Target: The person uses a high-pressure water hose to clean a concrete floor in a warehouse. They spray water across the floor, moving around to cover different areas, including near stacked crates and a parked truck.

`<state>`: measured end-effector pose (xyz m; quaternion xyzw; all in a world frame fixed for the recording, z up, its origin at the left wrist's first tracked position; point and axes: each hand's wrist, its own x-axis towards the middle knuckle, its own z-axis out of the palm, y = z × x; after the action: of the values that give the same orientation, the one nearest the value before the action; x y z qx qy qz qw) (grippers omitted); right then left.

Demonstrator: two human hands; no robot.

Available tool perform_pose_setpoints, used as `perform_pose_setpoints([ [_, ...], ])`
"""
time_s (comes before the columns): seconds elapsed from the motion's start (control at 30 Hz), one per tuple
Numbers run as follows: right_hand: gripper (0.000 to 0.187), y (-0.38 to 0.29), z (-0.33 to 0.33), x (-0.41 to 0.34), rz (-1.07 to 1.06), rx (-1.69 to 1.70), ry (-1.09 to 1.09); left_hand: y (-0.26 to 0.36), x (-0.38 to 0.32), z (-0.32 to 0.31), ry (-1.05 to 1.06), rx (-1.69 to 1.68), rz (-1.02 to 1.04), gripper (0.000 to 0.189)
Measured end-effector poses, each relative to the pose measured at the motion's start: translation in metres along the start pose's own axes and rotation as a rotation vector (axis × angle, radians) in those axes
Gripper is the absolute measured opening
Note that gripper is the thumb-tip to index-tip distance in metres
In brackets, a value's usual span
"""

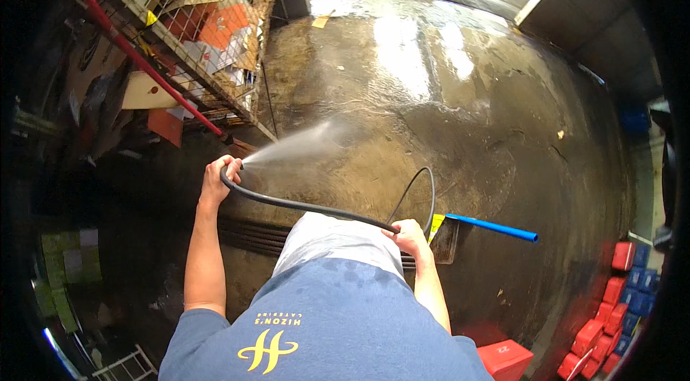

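My left hand [221,179] grips the end of a black rubber hose [307,206], its thumb near the nozzle tip. From there a fan of water spray [291,146] shoots forward and right onto the wet concrete floor [474,160]. My right hand [407,235] is closed around the same hose farther back, in front of my waist. Beyond that hand the hose rises in a loop and drops behind my forearm. A red pole [151,79], with broom-like bristles [242,149] at its low end, leans just past my left hand.
A rusty wire-mesh cage [205,73] full of cardboard stands at front left. Right of me lie a blue tube [496,227] and a dustpan-like piece [447,246]. Red boxes [590,335] and blue boxes [639,295] are stacked at far right; another red box [504,357] is close by.
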<state>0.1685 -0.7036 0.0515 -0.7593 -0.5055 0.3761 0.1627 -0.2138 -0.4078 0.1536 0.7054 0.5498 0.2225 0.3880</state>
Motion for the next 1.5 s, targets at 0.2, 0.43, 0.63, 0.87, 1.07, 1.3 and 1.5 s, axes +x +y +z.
perform_pose_setpoints([
  [0.2, 0.041, 0.009, -0.025, 0.05, -0.058, 0.024, -0.02, 0.0, 0.005, 0.004, 0.252, 0.051, -0.02, 0.038],
  [0.43, 0.041, 0.012, -0.051, 0.096, 0.101, 0.024, -0.049, -0.006, 0.064, 0.036, 0.36, 0.109, -0.031, 0.039],
  [0.63, 0.043, -0.008, -0.075, 0.146, 0.096, -0.04, -0.007, -0.011, 0.164, 0.059, 0.334, -0.172, -0.04, 0.033],
  [0.87, 0.04, -0.031, -0.106, 0.222, 0.076, -0.071, 0.038, -0.035, 0.275, 0.072, 0.178, -0.452, -0.07, 0.027],
  [1.07, 0.046, -0.049, -0.126, 0.292, 0.096, -0.081, -0.15, -0.035, 0.34, 0.073, 0.055, -0.527, -0.085, 0.035],
  [1.3, 0.047, -0.051, -0.146, 0.398, 0.127, -0.029, -0.338, -0.051, 0.405, 0.061, 0.306, -0.232, -0.007, 0.034],
  [1.5, 0.052, -0.061, -0.188, 0.475, 0.043, 0.052, -0.263, -0.022, 0.47, 0.048, 0.43, -0.096, -0.084, 0.037],
])
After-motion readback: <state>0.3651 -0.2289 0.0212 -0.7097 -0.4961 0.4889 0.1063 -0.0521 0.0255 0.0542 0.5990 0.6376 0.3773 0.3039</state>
